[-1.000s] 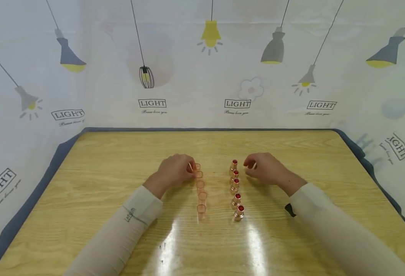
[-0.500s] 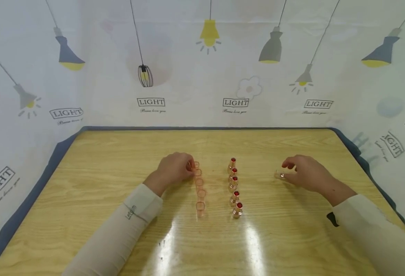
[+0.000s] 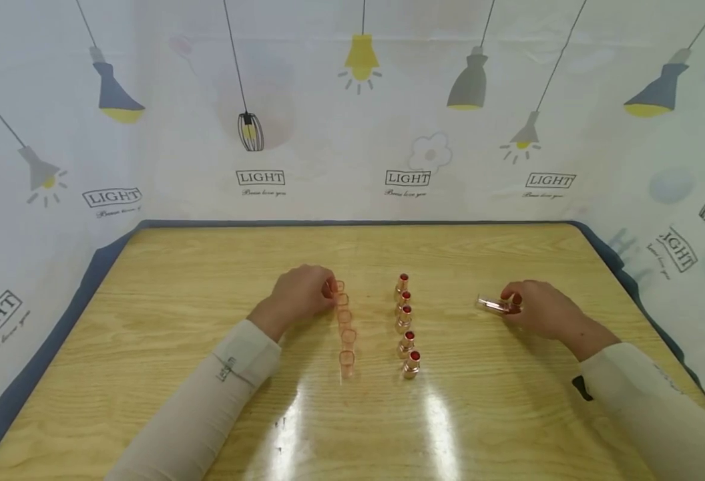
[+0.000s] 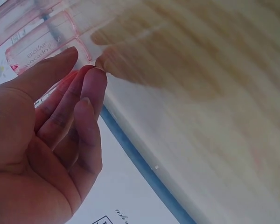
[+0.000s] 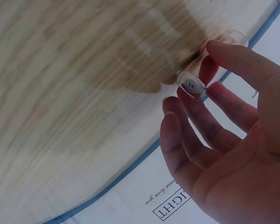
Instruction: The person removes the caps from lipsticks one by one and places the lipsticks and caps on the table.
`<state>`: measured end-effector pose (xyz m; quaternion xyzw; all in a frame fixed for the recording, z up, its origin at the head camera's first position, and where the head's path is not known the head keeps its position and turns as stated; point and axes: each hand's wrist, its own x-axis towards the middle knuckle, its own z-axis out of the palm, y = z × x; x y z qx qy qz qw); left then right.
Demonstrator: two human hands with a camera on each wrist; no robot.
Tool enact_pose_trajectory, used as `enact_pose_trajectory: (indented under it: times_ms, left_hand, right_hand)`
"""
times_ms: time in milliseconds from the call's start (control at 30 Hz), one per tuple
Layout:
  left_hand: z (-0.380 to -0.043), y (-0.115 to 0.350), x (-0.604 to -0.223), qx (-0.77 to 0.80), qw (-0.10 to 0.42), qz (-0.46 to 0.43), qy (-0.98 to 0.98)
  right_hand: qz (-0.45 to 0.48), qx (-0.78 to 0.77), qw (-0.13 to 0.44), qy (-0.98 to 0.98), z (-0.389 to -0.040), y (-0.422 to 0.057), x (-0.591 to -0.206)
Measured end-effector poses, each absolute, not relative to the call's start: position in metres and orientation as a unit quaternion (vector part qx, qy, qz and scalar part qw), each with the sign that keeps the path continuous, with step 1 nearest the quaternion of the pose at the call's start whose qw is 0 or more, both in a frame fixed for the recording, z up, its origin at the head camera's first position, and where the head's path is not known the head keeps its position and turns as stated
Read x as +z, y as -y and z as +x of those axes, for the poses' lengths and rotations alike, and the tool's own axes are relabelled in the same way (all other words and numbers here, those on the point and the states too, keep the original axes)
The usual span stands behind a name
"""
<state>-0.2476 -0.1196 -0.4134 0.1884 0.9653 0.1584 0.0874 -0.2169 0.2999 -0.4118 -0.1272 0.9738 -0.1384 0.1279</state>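
Observation:
At the far end of a row of clear pink caps (image 3: 346,336), my left hand (image 3: 298,297) pinches a clear pink cap; the left wrist view shows its fingers tinted through the plastic. Lettering shows on a neighbouring cap (image 4: 39,49). To the right stands a row of rose-gold lipsticks (image 3: 406,344), uncapped with red tips upward. Farther right, my right hand (image 3: 539,310) holds another lipstick (image 3: 493,304) between thumb and fingers, lying roughly sideways. Its round labelled base (image 5: 191,86) faces the right wrist camera, and its clear end points away.
All of it stands on a glossy wooden table (image 3: 208,260) with light reflections near the front. A white cloth (image 3: 328,133) printed with lamps encloses the back and sides, with a blue border along the table's edge.
My right hand has moved right, away from the uncapped lipsticks, and then slightly down; more of the lipstick in it shows now. The left hand has stayed by the caps.

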Motion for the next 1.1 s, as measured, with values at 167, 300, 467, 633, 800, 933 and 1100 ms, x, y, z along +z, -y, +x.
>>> enact_pose_trajectory:
  times_ms: [167, 300, 467, 633, 800, 933, 1100]
  left_hand:
    - [-0.248, 0.119, -0.412, 0.149, 0.083, 0.194, -0.966]
    - [-0.248, 0.12, -0.412, 0.145, 0.08, 0.196, -0.966]
    - [-0.247, 0.12, -0.413, 0.151, 0.078, 0.194, -0.966]
    - [-0.247, 0.121, -0.413, 0.156, 0.083, 0.189, -0.966]
    - [-0.245, 0.122, -0.412, 0.167, 0.098, 0.189, -0.963]
    - [-0.239, 0.129, -0.407, 0.165, 0.098, 0.182, -0.964]
    - [-0.225, 0.139, -0.394, 0.181, 0.04, 0.155, -0.97]
  right_hand:
    - [-0.118, -0.146, 0.128, -0.974, -0.217, -0.3, -0.416]
    - [-0.121, -0.151, 0.115, -0.974, -0.215, -0.299, -0.418]
    - [-0.13, -0.158, 0.099, -0.974, -0.213, -0.296, -0.418]
    - [-0.144, -0.171, 0.069, -0.972, -0.21, -0.288, -0.411]
    - [-0.157, -0.181, 0.052, -0.969, -0.201, -0.273, -0.394]
    - [-0.177, -0.184, 0.034, -0.966, -0.189, -0.254, -0.38]
    - [-0.223, -0.179, -0.013, -0.958, -0.174, -0.228, -0.365]
